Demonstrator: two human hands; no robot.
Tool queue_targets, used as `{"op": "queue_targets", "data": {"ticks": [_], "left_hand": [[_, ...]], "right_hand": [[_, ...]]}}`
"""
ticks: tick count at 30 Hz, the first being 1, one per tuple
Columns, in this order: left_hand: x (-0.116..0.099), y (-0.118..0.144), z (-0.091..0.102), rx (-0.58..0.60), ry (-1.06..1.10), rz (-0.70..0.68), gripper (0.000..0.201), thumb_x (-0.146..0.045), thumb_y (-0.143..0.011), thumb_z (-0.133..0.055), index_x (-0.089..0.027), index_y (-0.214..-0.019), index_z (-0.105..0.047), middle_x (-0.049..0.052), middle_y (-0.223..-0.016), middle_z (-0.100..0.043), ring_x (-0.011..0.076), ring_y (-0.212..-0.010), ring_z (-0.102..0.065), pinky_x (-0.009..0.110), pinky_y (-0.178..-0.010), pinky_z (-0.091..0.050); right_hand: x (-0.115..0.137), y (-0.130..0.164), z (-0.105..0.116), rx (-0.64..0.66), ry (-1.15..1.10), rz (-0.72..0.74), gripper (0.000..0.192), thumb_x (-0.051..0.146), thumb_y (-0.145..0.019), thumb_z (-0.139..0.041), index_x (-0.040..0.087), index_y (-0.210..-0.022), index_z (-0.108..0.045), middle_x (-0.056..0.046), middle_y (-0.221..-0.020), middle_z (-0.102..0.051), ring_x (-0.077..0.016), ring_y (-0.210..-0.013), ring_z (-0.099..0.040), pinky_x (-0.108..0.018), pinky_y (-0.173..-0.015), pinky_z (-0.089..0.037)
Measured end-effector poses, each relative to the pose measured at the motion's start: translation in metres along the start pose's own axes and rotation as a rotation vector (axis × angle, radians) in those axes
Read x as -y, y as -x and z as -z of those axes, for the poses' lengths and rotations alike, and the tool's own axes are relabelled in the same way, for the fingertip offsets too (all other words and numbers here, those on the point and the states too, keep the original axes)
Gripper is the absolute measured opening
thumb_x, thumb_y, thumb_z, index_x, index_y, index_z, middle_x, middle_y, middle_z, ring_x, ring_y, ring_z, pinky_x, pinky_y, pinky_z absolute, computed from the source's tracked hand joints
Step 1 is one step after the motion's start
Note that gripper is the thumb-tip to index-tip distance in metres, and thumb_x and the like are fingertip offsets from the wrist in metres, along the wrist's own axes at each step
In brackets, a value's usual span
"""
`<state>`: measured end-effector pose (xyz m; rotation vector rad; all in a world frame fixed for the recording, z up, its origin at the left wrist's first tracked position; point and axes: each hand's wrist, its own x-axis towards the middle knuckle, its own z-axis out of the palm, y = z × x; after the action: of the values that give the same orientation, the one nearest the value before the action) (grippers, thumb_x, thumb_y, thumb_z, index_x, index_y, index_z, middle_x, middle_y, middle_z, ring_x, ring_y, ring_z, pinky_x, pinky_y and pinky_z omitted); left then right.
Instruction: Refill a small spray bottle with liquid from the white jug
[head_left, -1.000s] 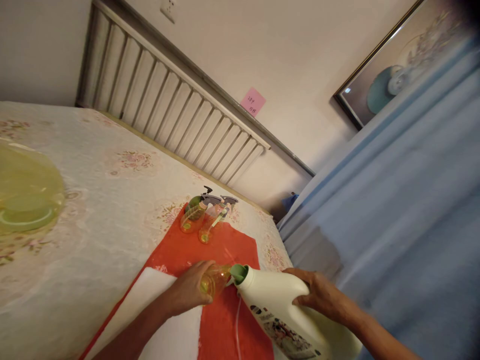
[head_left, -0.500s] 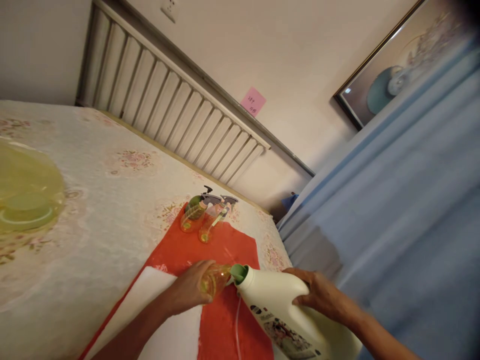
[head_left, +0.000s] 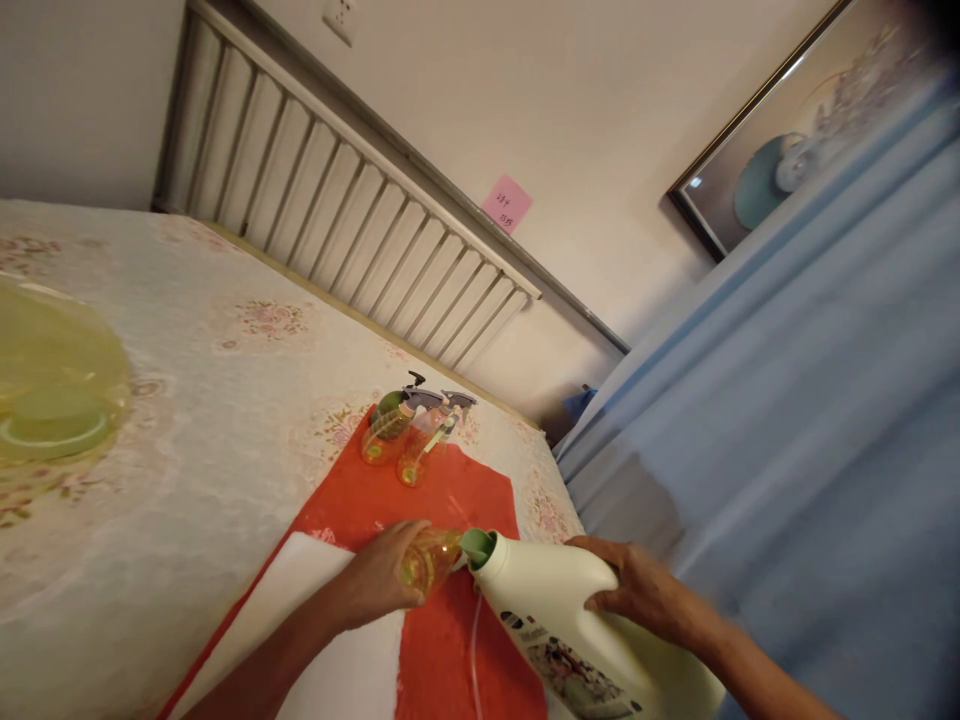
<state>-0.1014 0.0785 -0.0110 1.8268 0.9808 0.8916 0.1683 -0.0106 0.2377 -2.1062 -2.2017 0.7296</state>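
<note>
My left hand [head_left: 390, 572] is wrapped round a clear yellowish bottle [head_left: 430, 562], tilted with its mouth toward the right. Up against that mouth is the green spout [head_left: 477, 547] of a big pale-green detergent jug [head_left: 551, 575], which also leans over. The fingers of my right hand [head_left: 630, 590] close on the jug's handle, partly hidden. Whether liquid is running between the two, I cannot make out. Below the spout, a thin pale tube [head_left: 475, 655] crosses the red cloth [head_left: 442, 505]. A white sheet [head_left: 345, 655] lies on the cloth under my left arm.
Two clear spray bottles [head_left: 412, 465] with dark trigger heads and a dark green pump bottle [head_left: 388, 412] stand at the cloth's far end. A large yellow translucent basin [head_left: 60, 370] sits at left on the flowered tablecloth [head_left: 225, 400]. A radiator [head_left: 360, 220] lines the wall; a blue curtain [head_left: 787, 400] hangs right.
</note>
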Motion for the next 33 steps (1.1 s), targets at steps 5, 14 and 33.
{"op": "queue_targets", "data": {"ticks": [5,14,33], "left_hand": [[-0.0023,-0.0003,0.0016,0.007,-0.004,0.003,0.081,-0.026,-0.057,-0.068,-0.025,-0.135,-0.043,0.008,-0.142,-0.050,0.0270,-0.130,-0.046,0.038,-0.110,-0.037],[-0.0030,-0.0004,0.0004,-0.004,-0.002,-0.001,0.080,-0.026,-0.058,-0.068,-0.024,-0.135,-0.042,0.008,-0.140,-0.051,0.0266,-0.129,-0.048,0.037,-0.109,-0.037],[-0.0050,-0.0004,0.0020,0.010,0.006,0.001,0.079,-0.024,-0.057,-0.066,-0.023,-0.133,-0.043,0.008,-0.138,-0.053,0.0266,-0.126,-0.050,0.035,-0.106,-0.041]], "right_hand": [[-0.0019,-0.0008,-0.0001,0.011,-0.007,-0.005,0.054,0.021,-0.068,-0.069,0.026,-0.122,-0.062,0.001,-0.098,-0.074,-0.0234,-0.091,-0.065,-0.029,-0.081,-0.050],[-0.0012,-0.0004,-0.0002,0.010,0.004,-0.005,0.049,0.020,-0.067,-0.069,0.025,-0.116,-0.064,0.002,-0.089,-0.072,-0.0228,-0.089,-0.065,-0.028,-0.080,-0.050],[-0.0005,0.0003,0.0008,0.022,-0.019,0.004,0.048,0.017,-0.068,-0.070,0.026,-0.115,-0.064,0.004,-0.089,-0.072,-0.0205,-0.086,-0.065,-0.026,-0.076,-0.049]]}}
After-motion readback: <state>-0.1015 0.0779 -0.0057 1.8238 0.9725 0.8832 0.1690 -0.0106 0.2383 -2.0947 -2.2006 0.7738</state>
